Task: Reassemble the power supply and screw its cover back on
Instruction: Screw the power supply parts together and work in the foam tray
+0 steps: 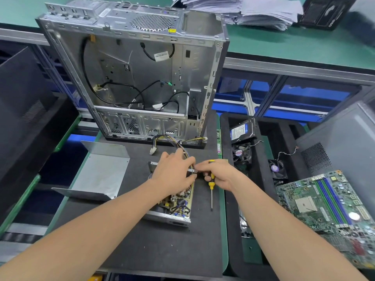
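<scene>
Yellow-black screwdriver (pixel 211 185) gripped by R hand (pixel 220 174) fingers (pixel 206 178); L hand (pixel 172 171) on open PSU (pixel 178 206), grip unclear.

The black mat (pixel 162 246) carries the open power supply (pixel 178 205), its cover (pixel 101 175) and a computer case (pixel 138 78).

The left hand (pixel 172 173) covers the far half of the power supply (pixel 178 204), hiding where the wires join and whether its fingers grip anything. The middle of the screwdriver (pixel 211 186) handle is lost inside the curled right hand (pixel 220 175). What sits between the meeting fingertips is too small to tell. The motherboard (pixel 328 209) runs off the right edge. The papers (pixel 263 11) are blurred and cut by the top edge. The drive (pixel 241 131) label is unreadable.
</scene>
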